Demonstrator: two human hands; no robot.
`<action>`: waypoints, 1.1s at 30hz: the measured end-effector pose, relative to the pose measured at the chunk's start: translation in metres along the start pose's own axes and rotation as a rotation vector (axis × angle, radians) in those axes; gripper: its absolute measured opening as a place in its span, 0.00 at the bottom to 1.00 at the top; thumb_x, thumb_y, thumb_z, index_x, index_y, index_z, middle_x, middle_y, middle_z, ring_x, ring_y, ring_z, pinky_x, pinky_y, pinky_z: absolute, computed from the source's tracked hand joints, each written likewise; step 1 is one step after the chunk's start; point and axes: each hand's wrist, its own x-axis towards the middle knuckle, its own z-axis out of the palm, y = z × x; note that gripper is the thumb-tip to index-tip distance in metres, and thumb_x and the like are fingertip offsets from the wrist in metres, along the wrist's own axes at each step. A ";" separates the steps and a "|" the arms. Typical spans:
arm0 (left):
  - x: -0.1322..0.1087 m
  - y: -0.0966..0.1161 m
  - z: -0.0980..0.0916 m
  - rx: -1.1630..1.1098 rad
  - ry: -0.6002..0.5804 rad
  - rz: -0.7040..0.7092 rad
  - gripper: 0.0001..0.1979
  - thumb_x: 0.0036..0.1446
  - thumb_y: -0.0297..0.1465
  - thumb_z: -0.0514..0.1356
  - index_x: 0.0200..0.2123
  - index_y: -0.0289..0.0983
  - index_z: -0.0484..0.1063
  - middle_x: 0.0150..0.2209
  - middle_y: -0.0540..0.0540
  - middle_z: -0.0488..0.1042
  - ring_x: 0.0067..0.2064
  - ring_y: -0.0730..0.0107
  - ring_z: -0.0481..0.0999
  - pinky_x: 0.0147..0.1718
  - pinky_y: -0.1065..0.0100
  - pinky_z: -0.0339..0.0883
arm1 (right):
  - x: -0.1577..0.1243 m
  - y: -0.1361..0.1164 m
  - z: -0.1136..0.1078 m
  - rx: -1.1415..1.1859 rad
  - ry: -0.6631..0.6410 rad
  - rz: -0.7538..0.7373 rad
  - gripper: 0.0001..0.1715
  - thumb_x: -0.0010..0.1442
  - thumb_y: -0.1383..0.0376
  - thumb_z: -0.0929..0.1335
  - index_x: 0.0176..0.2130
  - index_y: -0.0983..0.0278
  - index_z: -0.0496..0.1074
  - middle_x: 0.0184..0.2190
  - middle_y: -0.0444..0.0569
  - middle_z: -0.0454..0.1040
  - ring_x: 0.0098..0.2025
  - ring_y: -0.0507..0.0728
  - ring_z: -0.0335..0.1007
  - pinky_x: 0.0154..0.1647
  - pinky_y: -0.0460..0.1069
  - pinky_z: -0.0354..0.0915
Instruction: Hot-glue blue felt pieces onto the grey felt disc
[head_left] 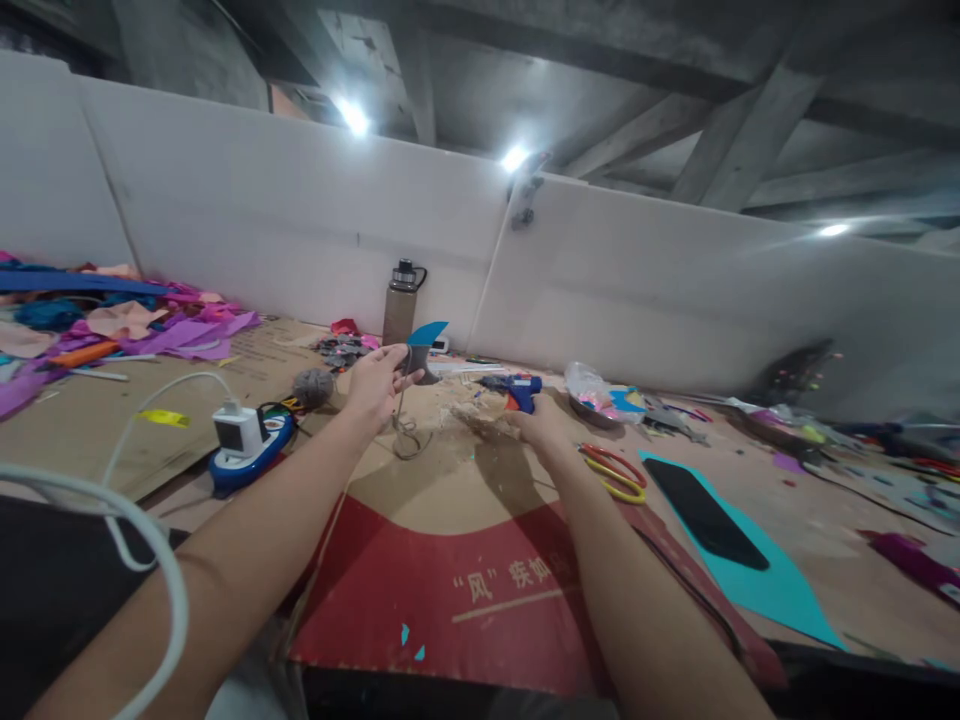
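Toward the far edge of our red-and-tan cardboard sheet (442, 590), our left hand (379, 382) pinches a blue-and-grey, fin-shaped, felt-like piece (427, 335) by its side, apparently keeping its face clear; our right hand (537, 420) grips a blue-and-orange plastic glue gun (527, 385).

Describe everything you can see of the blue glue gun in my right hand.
The blue, plastic-looking glue gun has an orange part under its body and a dark front end pointing toward the picture's left. Its body looks roughly level. Your right hand grips the handle, hiding much of it. It shows over the far part of the brown and red cardboard; whether they touch, I can't tell.
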 end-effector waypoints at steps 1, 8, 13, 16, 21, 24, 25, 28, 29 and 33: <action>0.000 0.000 0.000 0.009 0.004 0.001 0.04 0.47 0.26 0.62 0.28 0.33 0.70 0.26 0.48 0.72 0.26 0.77 0.72 0.31 0.68 0.74 | -0.002 -0.006 0.000 0.111 0.001 0.018 0.13 0.45 0.67 0.64 0.36 0.64 0.66 0.24 0.43 0.67 0.22 0.51 0.62 0.24 0.47 0.61; 0.001 -0.003 0.000 0.060 0.027 0.000 0.04 0.46 0.27 0.63 0.27 0.32 0.70 0.24 0.49 0.70 0.24 0.78 0.70 0.31 0.66 0.75 | -0.030 -0.052 0.001 0.697 -0.156 -0.212 0.22 0.47 0.63 0.68 0.43 0.61 0.61 0.36 0.44 0.70 0.28 0.49 0.64 0.25 0.45 0.61; -0.001 -0.008 0.003 0.078 -0.005 -0.006 0.06 0.45 0.28 0.64 0.26 0.32 0.69 0.18 0.56 0.62 0.16 0.86 0.57 0.30 0.65 0.75 | -0.041 -0.061 0.003 0.602 -0.203 -0.302 0.20 0.52 0.62 0.67 0.45 0.61 0.62 0.38 0.46 0.72 0.24 0.47 0.59 0.24 0.45 0.57; -0.004 -0.009 0.007 0.101 0.008 -0.006 0.06 0.44 0.28 0.64 0.25 0.32 0.69 0.16 0.57 0.58 0.16 0.86 0.54 0.28 0.66 0.75 | -0.041 -0.058 0.006 0.436 -0.116 -0.385 0.17 0.54 0.62 0.65 0.44 0.63 0.64 0.39 0.48 0.73 0.30 0.51 0.64 0.32 0.47 0.61; -0.010 -0.009 0.012 0.123 -0.009 -0.002 0.06 0.45 0.27 0.64 0.25 0.32 0.69 0.18 0.56 0.60 0.17 0.85 0.56 0.25 0.68 0.74 | -0.037 -0.054 0.009 0.284 -0.043 -0.442 0.18 0.54 0.64 0.64 0.46 0.62 0.64 0.38 0.48 0.73 0.38 0.56 0.68 0.43 0.52 0.62; -0.010 -0.009 0.012 0.130 -0.028 0.004 0.07 0.45 0.29 0.64 0.26 0.33 0.70 0.18 0.56 0.60 0.17 0.85 0.56 0.26 0.68 0.74 | -0.037 -0.056 0.008 0.241 -0.046 -0.466 0.18 0.53 0.66 0.64 0.46 0.61 0.63 0.38 0.48 0.73 0.39 0.56 0.68 0.45 0.53 0.61; -0.011 -0.009 0.012 0.133 -0.032 0.008 0.07 0.44 0.29 0.65 0.26 0.33 0.70 0.18 0.56 0.60 0.17 0.85 0.56 0.26 0.68 0.75 | -0.038 -0.056 0.008 0.228 -0.045 -0.475 0.18 0.54 0.66 0.64 0.46 0.61 0.63 0.38 0.48 0.72 0.39 0.56 0.68 0.45 0.53 0.61; -0.011 -0.010 0.012 0.144 -0.041 0.014 0.09 0.43 0.30 0.65 0.26 0.33 0.70 0.16 0.57 0.59 0.17 0.86 0.55 0.27 0.66 0.75 | -0.041 -0.058 0.007 0.191 -0.041 -0.492 0.17 0.54 0.66 0.63 0.45 0.62 0.64 0.38 0.49 0.72 0.38 0.56 0.67 0.44 0.53 0.61; -0.012 -0.010 0.012 0.147 -0.043 0.014 0.09 0.43 0.31 0.66 0.26 0.33 0.70 0.16 0.58 0.58 0.16 0.86 0.55 0.28 0.66 0.75 | -0.041 -0.058 0.007 0.183 -0.044 -0.493 0.16 0.54 0.66 0.63 0.45 0.62 0.64 0.37 0.49 0.72 0.38 0.56 0.67 0.44 0.53 0.61; -0.013 -0.010 0.013 0.162 -0.045 0.033 0.11 0.42 0.32 0.67 0.26 0.33 0.70 0.18 0.56 0.62 0.18 0.85 0.58 0.27 0.67 0.75 | -0.044 -0.057 0.009 0.166 -0.045 -0.492 0.15 0.55 0.66 0.63 0.45 0.62 0.64 0.37 0.49 0.72 0.38 0.56 0.67 0.44 0.54 0.61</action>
